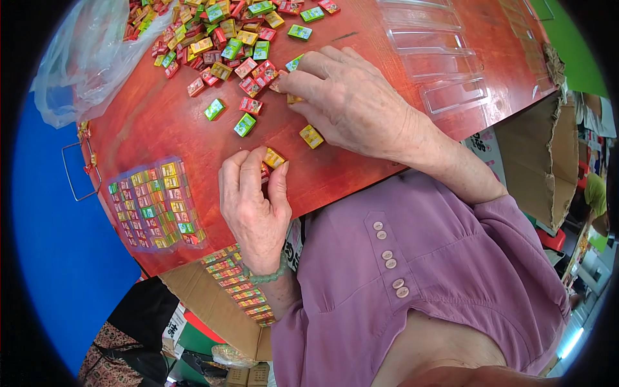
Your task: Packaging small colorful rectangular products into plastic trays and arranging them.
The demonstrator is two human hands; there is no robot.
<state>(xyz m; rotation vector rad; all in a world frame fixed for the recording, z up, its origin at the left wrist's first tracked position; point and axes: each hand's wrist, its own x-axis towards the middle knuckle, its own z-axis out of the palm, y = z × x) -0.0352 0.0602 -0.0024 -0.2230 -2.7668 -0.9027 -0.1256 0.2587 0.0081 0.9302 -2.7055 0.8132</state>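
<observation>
My left hand (255, 200) is closed low over the red tabletop, near its edge. Its thumb and fingers hold a small yellow box (274, 158) and a red one, mostly covered by the fingers. Farther right and away from me, my right hand (361, 103) has its fingers curled down at the edge of the pile, around small boxes (293, 99) that are partly hidden. Just below those fingers lies a loose yellow box (311, 136). Green boxes (245, 124) and a red box (251, 106) rest between my hands and the pile (222, 45).
A clear plastic bag (84, 64) lies at the far left beside the pile. At the left edge, a clear tray (148, 206) holds rows of the boxes. Clear moulded trays (445, 58) lie at the right. Cardboard boxes (532, 161) stand below the table's edge.
</observation>
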